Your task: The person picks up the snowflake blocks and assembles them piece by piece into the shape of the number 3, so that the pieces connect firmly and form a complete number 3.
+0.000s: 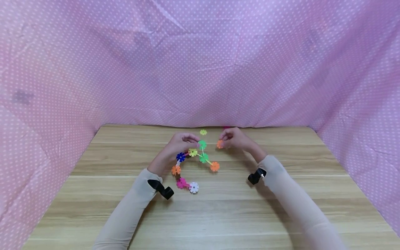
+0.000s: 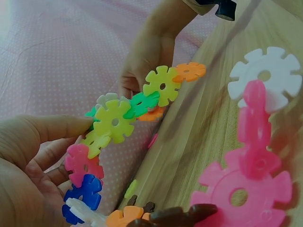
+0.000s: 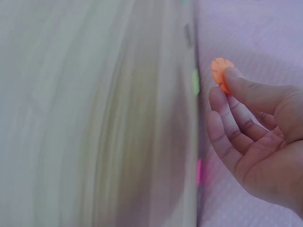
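Plainly, from the head view, we see the left hand (image 1: 182,142) pinching a green notched plastic disc (image 1: 203,146) at one end of a curved, multicoloured chain of slotted plastic discs (image 1: 190,153), over the wood-grain tabletop (image 1: 225,215). The right hand (image 1: 236,139) grasps a loose orange, flower-shaped plastic disc (image 1: 220,144), near the green one but apart. We judge that a skewed push could spring the joints (the slots look shallow). An orange-tipped side branch (image 1: 216,168) juts out nearby and might get knocked.

In the left wrist view, we find the chain crowding the left hand, so a careless turn could snag it.

In the right wrist view, we see thumb and fingertips gripping the orange disc; a slip would drop it. Along the table's far edge, a yellow-green disc (image 3: 195,81) and a pink piece (image 3: 199,171) lie beside the polka-dot curtain (image 3: 265,38).
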Available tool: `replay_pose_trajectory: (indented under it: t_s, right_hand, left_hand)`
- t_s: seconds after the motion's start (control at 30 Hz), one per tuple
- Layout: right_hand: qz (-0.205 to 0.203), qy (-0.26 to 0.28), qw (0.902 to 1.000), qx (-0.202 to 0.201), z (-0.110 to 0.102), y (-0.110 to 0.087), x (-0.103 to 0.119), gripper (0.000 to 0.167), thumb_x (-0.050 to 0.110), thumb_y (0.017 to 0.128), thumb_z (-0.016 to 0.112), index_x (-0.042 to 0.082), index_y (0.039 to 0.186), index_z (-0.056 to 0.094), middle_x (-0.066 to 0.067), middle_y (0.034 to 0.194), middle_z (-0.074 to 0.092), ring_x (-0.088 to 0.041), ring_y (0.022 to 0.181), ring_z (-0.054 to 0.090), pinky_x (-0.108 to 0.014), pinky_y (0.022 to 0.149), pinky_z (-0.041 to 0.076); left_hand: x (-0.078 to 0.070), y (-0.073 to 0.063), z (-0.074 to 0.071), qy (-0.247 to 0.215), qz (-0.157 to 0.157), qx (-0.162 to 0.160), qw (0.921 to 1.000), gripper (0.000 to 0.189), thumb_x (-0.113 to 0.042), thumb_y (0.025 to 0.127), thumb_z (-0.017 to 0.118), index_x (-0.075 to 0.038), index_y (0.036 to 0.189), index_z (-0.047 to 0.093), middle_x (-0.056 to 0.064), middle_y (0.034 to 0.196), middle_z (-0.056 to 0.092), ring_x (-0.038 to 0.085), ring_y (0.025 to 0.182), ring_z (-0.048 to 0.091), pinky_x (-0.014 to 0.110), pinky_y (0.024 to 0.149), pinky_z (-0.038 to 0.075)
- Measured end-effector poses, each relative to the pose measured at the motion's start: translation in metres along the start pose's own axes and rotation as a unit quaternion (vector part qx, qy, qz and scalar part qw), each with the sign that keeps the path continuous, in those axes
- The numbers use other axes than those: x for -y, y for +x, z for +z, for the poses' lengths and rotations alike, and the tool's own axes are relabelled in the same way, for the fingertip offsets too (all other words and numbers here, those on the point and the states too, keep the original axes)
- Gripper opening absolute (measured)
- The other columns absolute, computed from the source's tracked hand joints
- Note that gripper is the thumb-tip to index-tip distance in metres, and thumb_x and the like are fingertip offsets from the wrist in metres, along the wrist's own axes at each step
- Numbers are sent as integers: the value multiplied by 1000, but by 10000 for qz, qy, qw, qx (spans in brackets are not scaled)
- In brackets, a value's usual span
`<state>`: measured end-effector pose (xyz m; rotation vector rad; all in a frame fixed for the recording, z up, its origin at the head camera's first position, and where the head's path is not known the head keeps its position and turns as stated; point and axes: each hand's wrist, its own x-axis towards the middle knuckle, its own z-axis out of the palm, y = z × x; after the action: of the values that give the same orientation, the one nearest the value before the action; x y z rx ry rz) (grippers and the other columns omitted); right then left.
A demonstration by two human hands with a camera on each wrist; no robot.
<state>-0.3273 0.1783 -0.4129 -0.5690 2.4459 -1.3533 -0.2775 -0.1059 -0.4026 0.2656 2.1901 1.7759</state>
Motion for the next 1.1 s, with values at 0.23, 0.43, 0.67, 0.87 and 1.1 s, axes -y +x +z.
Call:
replay_pose_trajectory:
  t_s: [0.23,0.43,0.67,0.87,1.1]
  right_hand:
    - [-211,1017,9943,-255,19,0,25,21,6,91,76,-1,109,70,-2,91,71,-14,83,68,-53,87,60]
    - [-438,1503,9872,-314,31,2,34,19,4,93,72,-4,110,68,0,91,70,-13,83,67,-60,91,57]
    - [-502,1789,9820,-350,41,1,35,8,-1,94,68,-1,102,68,2,91,71,-13,84,68,-50,87,60]
    - [-613,1889,9794,-379,45,0,34,7,-6,94,66,-1,100,66,2,90,71,-11,83,68,-42,83,62]
    - [-995,1724,9790,-438,47,3,34,8,-6,93,66,-10,101,65,3,88,71,-12,81,68,-39,79,63]
  left_hand:
    - [0,2,1,-106,-110,-3,9999,24,-11,90,76,-6,113,72,2,97,70,14,88,62,24,75,52]
    - [1,3,1,-32,-89,-55,9999,25,-12,90,76,-5,114,72,2,98,70,14,89,62,24,76,51]
    - [1,0,4,-99,-309,-59,9995,24,-16,91,75,-7,114,72,5,105,71,17,96,62,26,81,51]
    - [1,0,5,-48,-382,-15,9993,26,-17,92,76,-7,115,73,5,112,72,16,100,62,26,85,53]
    - [1,2,5,40,-249,-31,9997,24,-16,92,76,-5,113,74,3,102,72,14,91,62,23,77,53]
